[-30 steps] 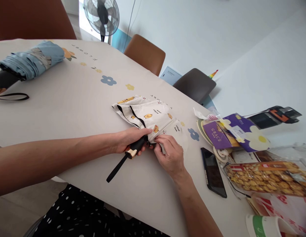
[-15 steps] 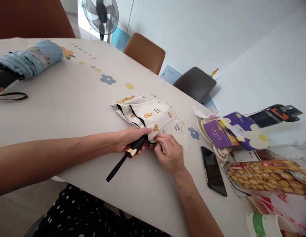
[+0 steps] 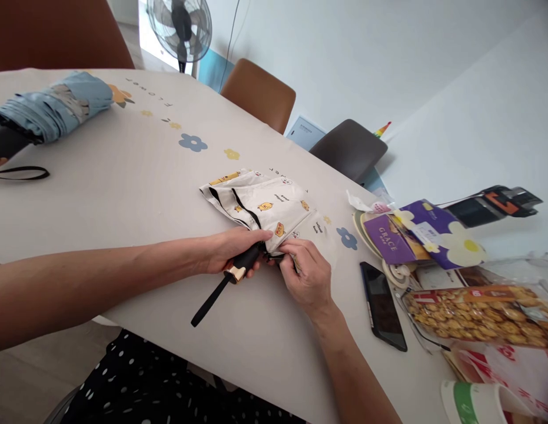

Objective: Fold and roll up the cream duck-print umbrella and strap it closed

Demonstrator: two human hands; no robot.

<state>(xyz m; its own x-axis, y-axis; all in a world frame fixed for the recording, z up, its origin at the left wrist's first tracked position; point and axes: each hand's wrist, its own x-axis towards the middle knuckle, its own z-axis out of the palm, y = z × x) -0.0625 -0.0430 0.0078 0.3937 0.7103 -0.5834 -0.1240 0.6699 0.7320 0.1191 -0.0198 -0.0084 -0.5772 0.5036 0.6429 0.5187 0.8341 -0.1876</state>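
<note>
A folded white umbrella (image 3: 260,203) printed with small yellow animals lies on the table (image 3: 136,176) in front of me. My left hand (image 3: 232,250) is wrapped round its black handle, whose wrist strap (image 3: 207,303) trails toward the table's near edge. My right hand (image 3: 306,274) sits just right of the handle, fingers pinched on the edge of the umbrella's cloth near the handle.
A folded blue umbrella (image 3: 50,109) lies at the far left. A black phone (image 3: 382,306), a purple packet (image 3: 415,235), a bag of snacks (image 3: 481,315) and a cup (image 3: 481,403) crowd the right side. Chairs (image 3: 260,94) and a fan (image 3: 180,26) stand behind the table.
My right hand's fingers have shifted slightly along the cloth by the handle. The left hand and the umbrella have stayed put.
</note>
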